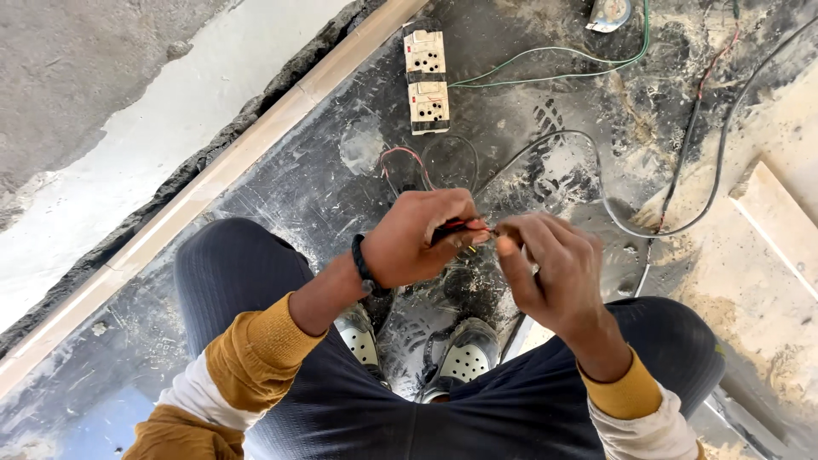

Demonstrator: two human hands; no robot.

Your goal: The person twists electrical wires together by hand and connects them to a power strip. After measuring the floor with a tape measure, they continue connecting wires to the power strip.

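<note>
person crouched over a dusty dark floor [324,196], both hands meeting above the knees. left hand [422,238] has its fingers curled shut around a thin red-and-black tool [456,227], which looks like a small screwdriver or tester, its tip pointing right toward the other hand. right hand [554,273] has thumb and fingertips pinched together on a thin wire end [497,230] just beside the tool tip; cannot tell if tool and wire actually touch. black band on the left wrist [364,266]. mustard sleeves, dark ribbed trousers, grey perforated shoes [464,358] below the hands. on the floor further out, two cream switch/socket plates [427,81] lie end to end, with a green wire [554,72] running right from them. grey cable [596,183] and red wire loop [400,158] lie near the hands. pale stone slab [780,230] at right.
</note>
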